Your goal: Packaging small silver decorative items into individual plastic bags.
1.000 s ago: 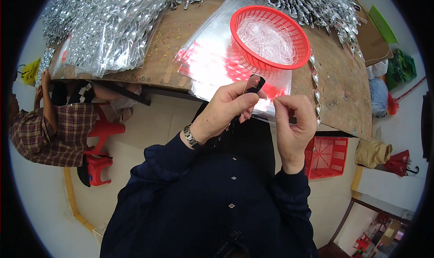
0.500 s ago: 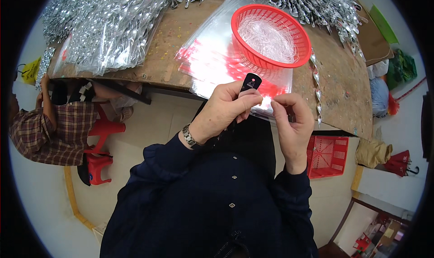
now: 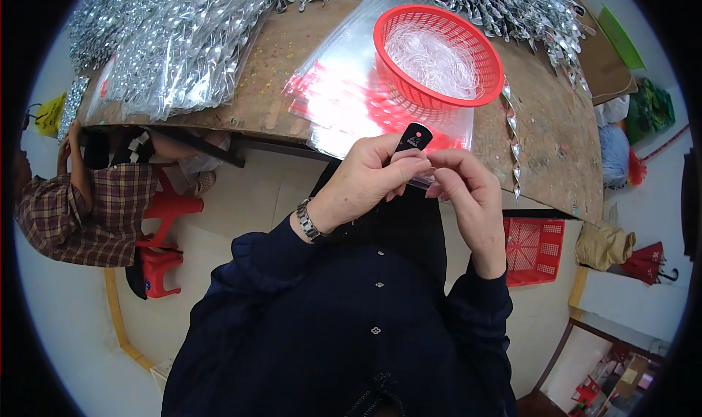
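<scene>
My left hand point(image 3: 365, 174) is closed around a black card tag point(image 3: 414, 139) with a small punched hole near its top. The tag's upper end sticks out above my thumb, and the rest is hidden by my fingers. My right hand point(image 3: 474, 194) meets the left one at the tag's side, its thumb and fingers pinched. What lies in that pinch is too small to make out. Just beyond my hands, flat clear plastic bags with red print point(image 3: 344, 99) lie stacked on the table. A red plastic basket point(image 3: 431, 92) of thin white strings point(image 3: 435, 59) stands on them.
Bagged silver twisted decorations point(image 3: 197, 59) cover the table's left; more silver spirals point(image 3: 504, 8) lie at the back right. One silver spiral point(image 3: 514, 143) hangs near the right edge. A red crate point(image 3: 537, 252) sits below. At left a person in a checked shirt point(image 3: 84, 212) sits by red stools point(image 3: 157, 271).
My right hand has come leftward to the tag, closing the gap between my hands. The tag has tilted to the right and shifted slightly right with my left hand.
</scene>
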Demonstrator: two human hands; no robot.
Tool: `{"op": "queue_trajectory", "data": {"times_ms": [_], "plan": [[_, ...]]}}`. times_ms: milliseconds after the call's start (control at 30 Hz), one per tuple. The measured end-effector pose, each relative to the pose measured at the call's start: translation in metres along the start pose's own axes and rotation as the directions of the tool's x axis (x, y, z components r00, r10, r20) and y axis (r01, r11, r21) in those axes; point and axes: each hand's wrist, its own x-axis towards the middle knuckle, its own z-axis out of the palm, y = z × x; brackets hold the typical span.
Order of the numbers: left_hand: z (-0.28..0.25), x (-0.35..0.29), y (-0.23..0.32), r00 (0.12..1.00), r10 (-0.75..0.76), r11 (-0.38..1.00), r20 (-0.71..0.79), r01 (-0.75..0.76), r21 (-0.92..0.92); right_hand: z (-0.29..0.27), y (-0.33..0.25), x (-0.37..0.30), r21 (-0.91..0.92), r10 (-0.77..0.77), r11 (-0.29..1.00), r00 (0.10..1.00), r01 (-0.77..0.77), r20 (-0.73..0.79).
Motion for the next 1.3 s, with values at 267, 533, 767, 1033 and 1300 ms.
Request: {"op": "queue_trajectory", "data": {"times_ms": [267, 533, 767, 1033, 1300], "plan": [[0.0, 0.0, 0.0, 1.0, -0.016, 1.0, -0.01, 0.016, -0.006, -0.006, 0.003, -0.002, -0.077, 0.024, 0.997, 1.0, -0.023, 0.014], [0.003, 0.003, -0.005, 0.999, 0.017, 0.993, -0.043, -0.022, -0.115, 0.004, -0.001, -0.006, -0.203, -0.296, 0.946, 0.931, 0.254, -0.215], [0.002, 0.002, -0.014, 0.999, 0.039, 0.981, 0.001, -0.038, -0.192, 0.015, -0.006, -0.005, -0.394, -0.536, 0.814, 0.813, 0.427, -0.227], [0.005, 0.003, -0.013, 0.996, 0.088, 0.962, 0.01, -0.082, -0.259, 0.017, -0.006, 0.001, -0.498, -0.663, 0.696, 0.729, 0.517, -0.17], [0.006, 0.002, -0.013, 0.996, 0.084, 0.966, 0.011, -0.078, -0.246, 0.017, -0.004, 0.003, -0.541, -0.701, 0.652, 0.695, 0.531, -0.162]]}}
